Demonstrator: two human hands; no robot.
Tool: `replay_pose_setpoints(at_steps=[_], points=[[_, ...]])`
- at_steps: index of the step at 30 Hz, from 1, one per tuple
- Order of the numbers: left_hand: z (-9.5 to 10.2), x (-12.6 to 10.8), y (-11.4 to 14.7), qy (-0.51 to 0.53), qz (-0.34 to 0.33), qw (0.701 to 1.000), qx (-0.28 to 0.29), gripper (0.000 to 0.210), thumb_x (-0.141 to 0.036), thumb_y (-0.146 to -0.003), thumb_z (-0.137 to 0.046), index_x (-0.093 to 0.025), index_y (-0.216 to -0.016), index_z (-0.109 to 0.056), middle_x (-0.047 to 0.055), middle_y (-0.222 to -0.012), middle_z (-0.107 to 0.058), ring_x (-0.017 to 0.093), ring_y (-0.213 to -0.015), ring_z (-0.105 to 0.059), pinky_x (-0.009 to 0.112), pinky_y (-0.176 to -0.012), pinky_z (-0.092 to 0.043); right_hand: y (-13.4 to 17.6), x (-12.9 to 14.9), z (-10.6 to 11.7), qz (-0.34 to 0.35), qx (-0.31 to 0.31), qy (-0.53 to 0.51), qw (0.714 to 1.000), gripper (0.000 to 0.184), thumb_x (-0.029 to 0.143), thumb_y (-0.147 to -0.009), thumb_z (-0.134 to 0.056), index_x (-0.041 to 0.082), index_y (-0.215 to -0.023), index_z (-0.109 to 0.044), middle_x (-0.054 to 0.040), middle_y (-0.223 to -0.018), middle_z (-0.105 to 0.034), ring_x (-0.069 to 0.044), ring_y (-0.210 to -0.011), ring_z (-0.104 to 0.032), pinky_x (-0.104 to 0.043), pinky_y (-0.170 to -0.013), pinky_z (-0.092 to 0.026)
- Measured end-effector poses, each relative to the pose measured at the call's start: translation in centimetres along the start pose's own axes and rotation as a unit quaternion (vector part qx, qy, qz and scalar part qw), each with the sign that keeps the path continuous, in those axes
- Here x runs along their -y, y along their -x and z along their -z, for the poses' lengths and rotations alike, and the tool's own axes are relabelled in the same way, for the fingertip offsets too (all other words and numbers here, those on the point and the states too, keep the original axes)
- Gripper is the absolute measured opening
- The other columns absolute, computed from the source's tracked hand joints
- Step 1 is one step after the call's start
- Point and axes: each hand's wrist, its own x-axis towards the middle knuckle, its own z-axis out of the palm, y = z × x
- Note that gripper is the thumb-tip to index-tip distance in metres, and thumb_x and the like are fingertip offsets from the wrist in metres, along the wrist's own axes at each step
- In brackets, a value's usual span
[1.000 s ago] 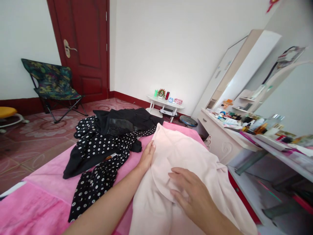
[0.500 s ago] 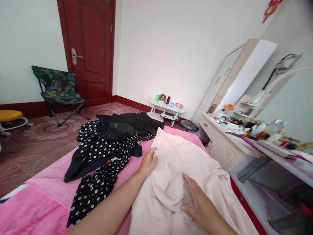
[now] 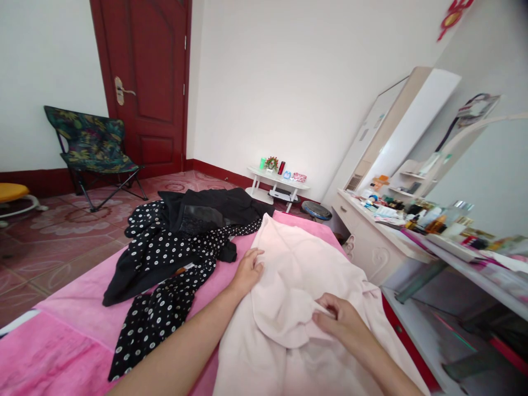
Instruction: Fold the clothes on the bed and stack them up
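A large pale pink cloth garment lies rumpled in front of me, one corner pointing away; its exact kind does not show. At its left edge rests my left hand, fingers a little apart and touching the cloth. My right hand is closed on a fold near the middle, pinching the fabric between thumb and fingers. Left of the garment lies a heap of black clothes with a black-and-white dotted garment, which neither hand touches.
Beneath the clothes is a pink bedspread. On the right stands a white dressing table crowded with bottles. A small white side table, a camouflage folding chair and a red door are farther off.
My right hand has gone from spread fingers beside the fold to a closed pinch on the pale pink cloth. My left hand stays at the garment's edge. The view has shifted slightly.
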Motion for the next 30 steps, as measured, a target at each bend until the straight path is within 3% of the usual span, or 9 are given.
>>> replay_pose_setpoints(at_steps=[3, 6, 11, 14, 16, 18, 24, 28, 30], points=[[0.2, -0.8, 0.2, -0.018, 0.014, 0.999, 0.029, 0.041, -0.012, -0.076, -0.054, -0.015, -0.117, -0.058, 0.012, -0.134, -0.045, 0.021, -0.127, -0.043, 0.035, -0.108, -0.033, 2.3, 3.2, -0.1, -0.075, 0.017, -0.169, 0.983, 0.027, 0.037, -0.071, -0.070, 0.018, -0.069, -0.050, 0.0030, -0.063, -0.052, -0.012, -0.060, -0.051, -0.023, -0.056, -0.040], [0.7, -1.6, 0.1, -0.034, 0.034, 0.996, 0.075, 0.045, -0.013, -0.073, -0.060, -0.015, -0.117, -0.059, 0.012, -0.138, -0.042, 0.024, -0.132, -0.036, 0.036, -0.113, -0.024, 5.0, 5.4, -1.8, -0.131, 0.067, -0.333, 0.931, 0.031, 0.041, -0.071, -0.072, 0.018, -0.077, -0.052, -0.0006, -0.072, -0.060, -0.013, -0.064, -0.058, -0.024, -0.057, -0.046], [3.1, -3.3, 0.4, -0.036, 0.070, 0.978, 0.193, 0.044, -0.006, -0.069, -0.056, -0.016, -0.111, -0.064, 0.010, -0.135, -0.048, 0.024, -0.117, -0.054, 0.035, -0.102, -0.040, 8.5, 4.6, -5.6, -0.127, 0.223, -0.429, 0.866, 0.036, 0.044, -0.073, -0.071, 0.019, -0.092, -0.054, -0.0045, -0.085, -0.065, -0.016, -0.076, -0.066, -0.025, -0.066, -0.049], [5.6, -5.4, 1.5, -0.083, 0.017, 0.948, 0.308, 0.050, -0.001, -0.063, -0.054, -0.017, -0.109, -0.066, 0.008, -0.123, -0.058, 0.023, -0.113, -0.056, 0.034, -0.101, -0.040, 9.2, 2.9, -6.4, -0.054, 0.268, -0.308, 0.911, 0.033, 0.039, -0.074, -0.070, 0.018, -0.095, -0.055, -0.0035, -0.082, -0.064, -0.014, -0.068, -0.064, -0.023, -0.059, -0.045], [7.3, -7.1, 2.8, -0.140, -0.042, 0.912, 0.383, 0.059, -0.002, -0.063, -0.055, -0.018, -0.120, -0.060, 0.008, -0.127, -0.056, 0.024, -0.120, -0.051, 0.033, -0.104, -0.036, 8.8, 1.7, -6.2, 0.008, 0.195, -0.151, 0.969, 0.017, 0.026, -0.078, -0.063, 0.019, -0.091, -0.056, -0.0004, -0.076, -0.060, -0.011, -0.063, -0.058, -0.022, -0.058, -0.042], [8.5, -8.7, 4.3, -0.188, -0.072, 0.883, 0.423, 0.069, -0.006, -0.064, -0.059, -0.022, -0.131, -0.051, 0.008, -0.140, -0.045, 0.025, -0.128, -0.043, 0.035, -0.107, -0.033, 8.1, 0.7, -5.6, 0.068, 0.100, 0.002, 0.993, 0.019, 0.013, -0.077, -0.054, 0.021, -0.095, -0.055, 0.0000, -0.082, -0.059, -0.011, -0.068, -0.055, -0.024, -0.064, -0.043], [9.4, -11.3, 7.8, -0.227, -0.136, 0.860, 0.435, 0.064, -0.018, -0.070, -0.065, -0.026, -0.132, -0.050, 0.006, -0.153, -0.025, 0.028, -0.138, -0.028, 0.036, -0.111, -0.028, 5.8, -0.1, -5.6, 0.147, 0.051, 0.214, 0.964, 0.070, 0.013, -0.066, -0.065, 0.027, -0.130, -0.040, -0.0060, -0.135, -0.041, -0.020, -0.105, -0.052, -0.034, -0.089, -0.044], [8.7, -11.9, 8.6, -0.200, -0.180, 0.841, 0.469, 0.063, -0.026, -0.065, -0.073, -0.027, -0.126, -0.056, 0.005, -0.150, -0.031, 0.031, -0.138, -0.026, 0.042, -0.115, -0.019, 4.7, 0.7, -6.4, 0.179, 0.034, 0.249, 0.951, 0.044, 0.019, -0.076, -0.061, 0.026, -0.118, -0.054, -0.0051, -0.128, -0.048, -0.021, -0.110, -0.051, -0.034, -0.090, -0.043], [8.2, -12.0, 9.0, -0.192, -0.179, 0.856, 0.445, 0.073, -0.027, -0.062, -0.075, -0.027, -0.131, -0.051, 0.006, -0.149, -0.033, 0.033, -0.138, -0.026, 0.044, -0.116, -0.015, 4.1, 1.2, -6.4, 0.200, 0.018, 0.242, 0.949, 0.028, 0.014, -0.080, -0.053, 0.025, -0.104, -0.061, -0.0040, -0.116, -0.054, -0.018, -0.101, -0.055, -0.031, -0.085, -0.044]])
